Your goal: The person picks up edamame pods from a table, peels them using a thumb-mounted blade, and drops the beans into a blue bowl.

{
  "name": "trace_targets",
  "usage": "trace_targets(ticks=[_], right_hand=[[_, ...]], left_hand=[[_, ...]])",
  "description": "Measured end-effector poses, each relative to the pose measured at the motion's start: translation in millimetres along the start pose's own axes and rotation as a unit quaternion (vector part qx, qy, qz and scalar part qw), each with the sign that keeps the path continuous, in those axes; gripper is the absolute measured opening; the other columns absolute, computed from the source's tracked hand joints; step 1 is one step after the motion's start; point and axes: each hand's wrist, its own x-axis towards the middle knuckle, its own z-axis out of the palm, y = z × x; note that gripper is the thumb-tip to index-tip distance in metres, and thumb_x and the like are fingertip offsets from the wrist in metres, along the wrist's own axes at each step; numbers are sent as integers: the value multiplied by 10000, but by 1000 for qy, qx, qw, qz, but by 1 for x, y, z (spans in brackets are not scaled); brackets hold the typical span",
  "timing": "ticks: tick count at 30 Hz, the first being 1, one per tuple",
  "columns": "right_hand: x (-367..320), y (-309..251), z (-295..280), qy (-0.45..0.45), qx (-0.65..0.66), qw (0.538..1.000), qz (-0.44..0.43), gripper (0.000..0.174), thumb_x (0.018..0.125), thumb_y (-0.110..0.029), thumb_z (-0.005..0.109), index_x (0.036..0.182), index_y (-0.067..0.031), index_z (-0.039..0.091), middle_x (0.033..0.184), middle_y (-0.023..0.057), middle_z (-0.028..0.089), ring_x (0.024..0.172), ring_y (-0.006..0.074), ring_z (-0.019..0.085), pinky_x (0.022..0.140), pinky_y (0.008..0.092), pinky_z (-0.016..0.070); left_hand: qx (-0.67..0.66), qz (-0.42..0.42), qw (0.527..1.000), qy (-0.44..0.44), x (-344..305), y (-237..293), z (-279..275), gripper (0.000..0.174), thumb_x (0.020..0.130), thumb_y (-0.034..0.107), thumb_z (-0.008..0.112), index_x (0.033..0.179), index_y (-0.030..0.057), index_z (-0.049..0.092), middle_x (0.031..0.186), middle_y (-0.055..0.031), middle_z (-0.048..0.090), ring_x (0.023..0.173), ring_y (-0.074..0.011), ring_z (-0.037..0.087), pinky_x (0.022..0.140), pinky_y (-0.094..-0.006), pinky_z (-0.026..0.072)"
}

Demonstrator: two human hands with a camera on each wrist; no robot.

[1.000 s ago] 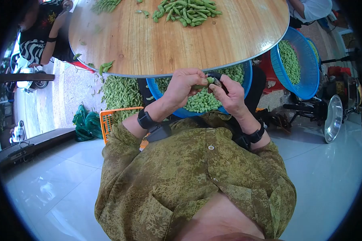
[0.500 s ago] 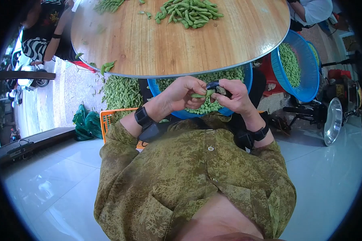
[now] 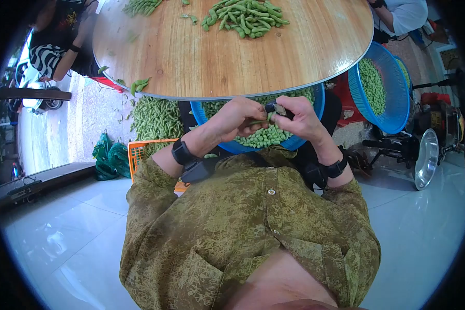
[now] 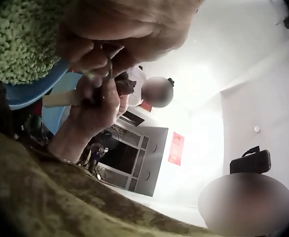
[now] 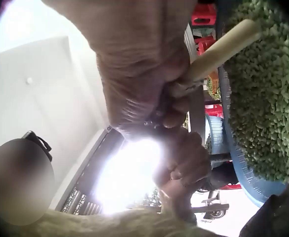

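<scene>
In the head view both hands meet over the near edge of a blue basin (image 3: 320,106) of shelled green beans (image 3: 266,135). My left hand (image 3: 237,119), fingers curled, pinches a green bean pod (image 3: 258,122), mostly hidden by the fingers. Close beside it, my right hand (image 3: 302,120) has a dark piece (image 3: 270,107) at its fingertips. A pale round stick (image 5: 226,49) juts out of the right hand's grip in the right wrist view, and the same stick (image 4: 60,99) shows in the left wrist view. Its other end is hidden in the fist.
A round wooden table (image 3: 201,62) ahead bears a heap of pods (image 3: 245,18) and a few strays (image 3: 139,85). More pods (image 3: 155,121) lie at lower left by an orange basket (image 3: 138,155). Another blue basket (image 3: 382,111) of beans stands at right. Other people sit at both sides.
Both hands have come slightly down toward the body since a second ago. Half a second ago more of the green pod showed between them; now the fingers cover most of it.
</scene>
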Motion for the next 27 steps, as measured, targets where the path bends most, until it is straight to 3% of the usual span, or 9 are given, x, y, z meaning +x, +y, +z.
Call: trace_targets(ticks=[6, 8, 10, 13, 16, 17, 19, 22, 27], right_hand=[[1, 4, 14, 42, -72, 997, 2, 120, 765, -10, 628, 804, 14, 518, 643, 81, 527, 538, 167, 485, 523, 294, 405], [-2, 2, 11, 42, -64, 997, 11, 107, 774, 0, 629, 835, 14, 543, 660, 81, 548, 547, 163, 506, 525, 286, 408], [-3, 0, 7, 40, -56, 997, 19, 104, 783, 10, 630, 866, 15, 569, 676, 82, 569, 556, 159, 526, 528, 279, 411], [-1, -3, 2, 83, -120, 985, -88, 159, 811, 21, 631, 968, 24, 609, 740, 76, 624, 568, 109, 553, 514, 245, 416], [3, -11, -1, 147, 133, 974, 114, 188, 869, -101, 649, 1035, -16, 623, 765, 6, 620, 581, 39, 506, 508, 213, 414], [7, -6, -3, 184, 166, 962, 119, 200, 884, -107, 633, 1058, -10, 616, 751, 10, 614, 554, 45, 508, 482, 190, 397], [16, -8, -10, 223, 193, 947, 125, 208, 889, -102, 617, 1065, 10, 606, 741, 19, 615, 546, 44, 509, 470, 183, 380], [35, 5, -12, 271, 231, 927, 121, 181, 900, -95, 593, 1045, 13, 605, 743, 10, 615, 520, 39, 490, 449, 180, 350], [45, 28, -9, 255, 218, 935, 112, 169, 902, -102, 602, 1037, -2, 620, 749, -12, 601, 531, 25, 470, 450, 186, 327]], left_hand=[[180, 44, 976, 113, -26, 1, -1, 189, 855, 165, 600, 780, -3, 640, 552, -32, 527, 443, -166, 468, 422, -282, 350], [544, 218, 793, 166, -57, 10, -3, 166, 861, 155, 599, 830, -1, 647, 612, -112, 590, 503, -278, 548, 489, -340, 421], [751, 125, 595, 256, -88, 17, -14, 168, 895, 165, 580, 873, 5, 627, 665, -125, 560, 652, -193, 596, 638, -382, 468], [610, 196, 732, 231, -102, 37, 0, 222, 920, 208, 551, 814, 20, 604, 667, -101, 573, 728, -223, 602, 673, -395, 458], [352, 296, 871, 174, -120, 65, 17, 333, 957, 273, 507, 725, 43, 568, 671, -66, 593, 842, -267, 609, 724, -414, 444], [240, 350, 905, 24, -118, 75, 23, 399, 977, 309, 454, 716, 35, 578, 692, -72, 618, 926, -303, 605, 788, -410, 450], [-25, 391, 888, -240, -105, 84, 46, 489, 995, 372, 372, 705, 46, 594, 726, -102, 647, 1004, -408, 587, 879, -428, 447], [-71, 402, 790, -457, -94, 104, 98, 401, 1002, 341, 435, 707, 90, 539, 704, -37, 607, 893, -322, 589, 668, -378, 448], [-63, 414, 799, -431, -107, 113, 86, 389, 992, 325, 452, 706, 80, 545, 716, -51, 614, 882, -325, 593, 665, -375, 454]])
